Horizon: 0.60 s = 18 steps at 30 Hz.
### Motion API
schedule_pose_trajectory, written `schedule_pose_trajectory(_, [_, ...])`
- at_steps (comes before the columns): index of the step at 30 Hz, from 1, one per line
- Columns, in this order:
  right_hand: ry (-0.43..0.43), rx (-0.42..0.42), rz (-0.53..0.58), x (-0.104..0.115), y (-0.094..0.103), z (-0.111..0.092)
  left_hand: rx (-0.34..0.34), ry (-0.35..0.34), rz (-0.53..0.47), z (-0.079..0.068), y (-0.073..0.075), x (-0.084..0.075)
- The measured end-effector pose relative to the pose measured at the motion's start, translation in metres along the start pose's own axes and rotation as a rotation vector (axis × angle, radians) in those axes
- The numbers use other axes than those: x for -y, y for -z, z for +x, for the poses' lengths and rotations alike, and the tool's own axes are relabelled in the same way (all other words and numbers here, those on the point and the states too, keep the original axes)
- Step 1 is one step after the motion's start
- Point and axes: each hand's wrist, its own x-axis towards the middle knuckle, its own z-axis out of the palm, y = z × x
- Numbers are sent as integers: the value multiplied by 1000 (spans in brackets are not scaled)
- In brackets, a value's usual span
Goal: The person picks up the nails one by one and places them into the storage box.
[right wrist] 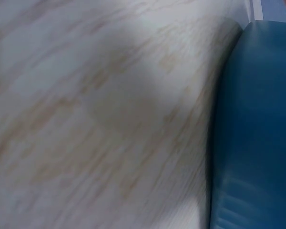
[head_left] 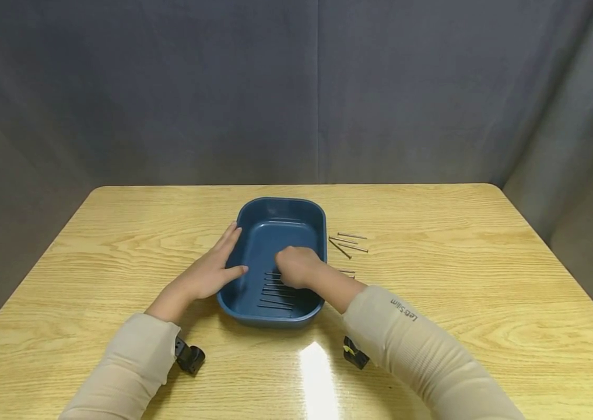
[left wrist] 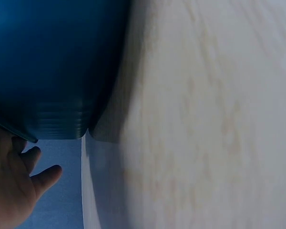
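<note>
A deep blue plastic tray (head_left: 280,207) stands on the table. Inside it, near the front, several long metal nails (head_left: 276,302) lie side by side in a row. My right hand (head_left: 300,267) reaches over the tray's right wall with its fingers curled down at the back end of that row. A nail (head_left: 272,273) sticks out to the left from under these fingers, its other end hidden by the hand. My left hand (head_left: 211,273) rests at the tray's left rim, fingers fairly straight and the thumb over the inside; the left wrist view shows its fingers (left wrist: 46,179) by the rim.
Several more nails (head_left: 353,248) lie loose on the wooden table (head_left: 459,262), right of the tray; some are partly covered by the right forearm. Black wrist cameras (head_left: 189,357) show below both forearms. A grey curtain (head_left: 296,93) hangs behind the table's far edge.
</note>
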Motion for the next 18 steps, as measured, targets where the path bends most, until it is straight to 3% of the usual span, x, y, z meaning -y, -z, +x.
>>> schedule_pose_trajectory(18, [7,49,-21,2,6,0,6,9,4,0,0,1])
